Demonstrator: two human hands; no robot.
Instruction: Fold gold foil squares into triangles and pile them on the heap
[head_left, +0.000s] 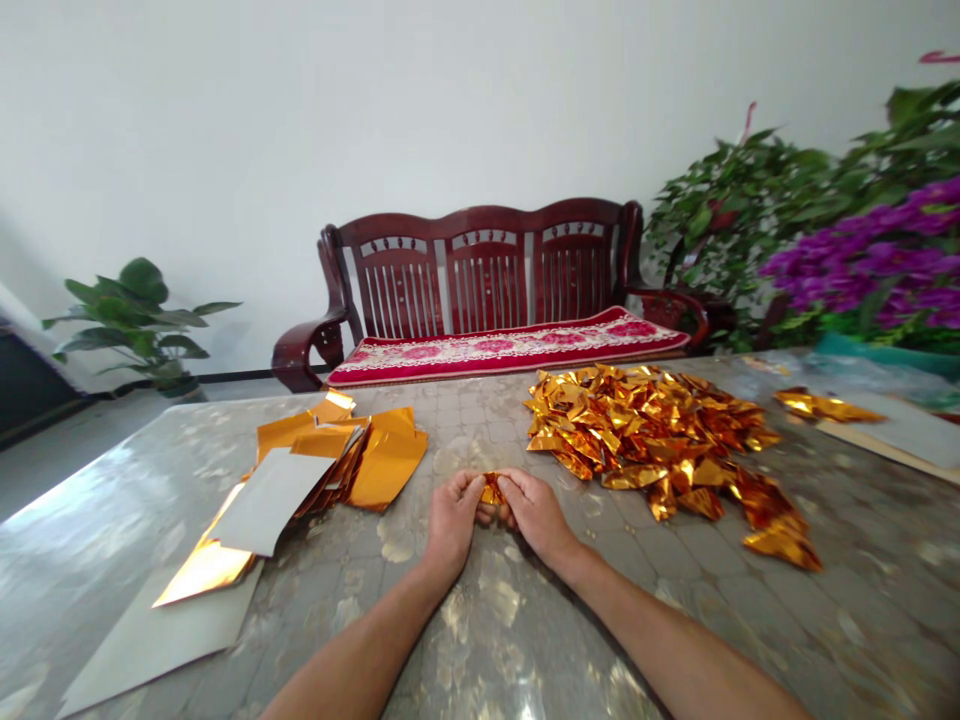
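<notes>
Both my hands meet at the middle of the table (495, 610). My left hand (452, 518) and my right hand (535, 512) pinch one small folded piece of gold foil paper (492, 490) between their fingertips, just above the tabletop. A heap of folded gold foil pieces (660, 430) lies to the right of my hands. To the left lies a loose stack of flat gold foil sheets (330, 455), some turned white side up.
A dark red wooden bench (487, 290) with a red cushion stands behind the table. A potted plant (139, 320) is on the floor at the left, purple flowers (877, 255) at the right. More foil and paper (832, 405) lie at the table's right edge.
</notes>
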